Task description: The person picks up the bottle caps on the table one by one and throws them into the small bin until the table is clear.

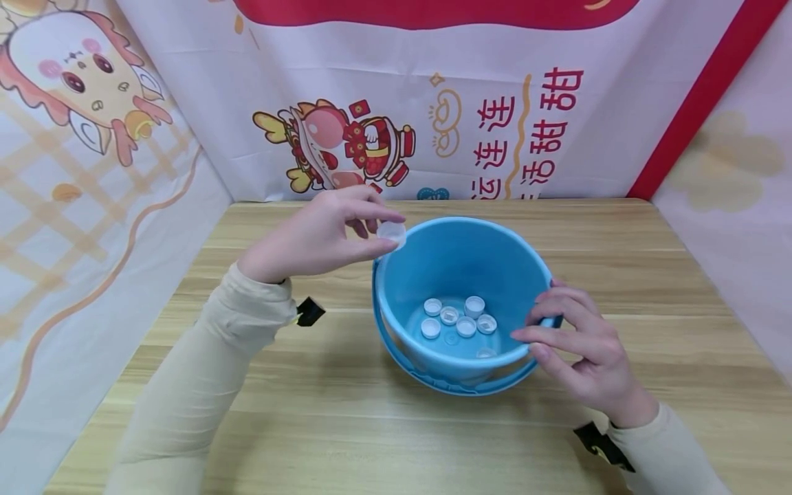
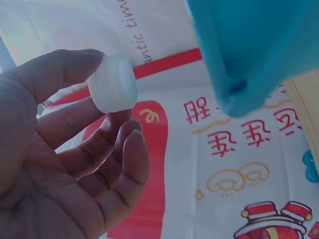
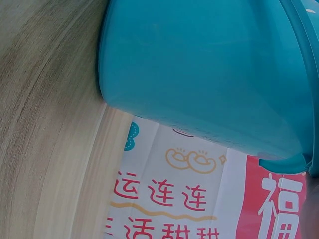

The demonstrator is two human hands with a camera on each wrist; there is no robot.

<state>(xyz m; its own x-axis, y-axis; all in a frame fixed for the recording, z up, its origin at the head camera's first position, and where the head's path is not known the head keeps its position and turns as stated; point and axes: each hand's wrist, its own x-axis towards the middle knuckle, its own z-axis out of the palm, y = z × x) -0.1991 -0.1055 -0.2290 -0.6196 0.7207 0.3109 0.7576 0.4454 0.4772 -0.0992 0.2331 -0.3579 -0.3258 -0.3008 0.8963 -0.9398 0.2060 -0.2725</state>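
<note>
A blue bucket (image 1: 470, 261) stands on the wooden table, with several white bottle caps (image 1: 466, 326) lying on its bottom. My left hand (image 1: 328, 234) pinches one white bottle cap (image 1: 392, 235) between thumb and fingers at the bucket's left rim. In the left wrist view the cap (image 2: 112, 84) shows its ribbed side, held by the fingertips. My right hand (image 1: 584, 347) grips the bucket's right rim, thumb outside and fingers over the edge. The right wrist view shows mostly the bucket's outer wall (image 3: 199, 74); little of that hand appears there.
The bucket's handle (image 1: 427, 381) hangs down along its near side. The wooden table (image 1: 346, 433) extends around the bucket. A printed cloth (image 1: 371, 69) with red lettering rises behind the table's back edge, and further cloths (image 1: 56, 206) flank both sides.
</note>
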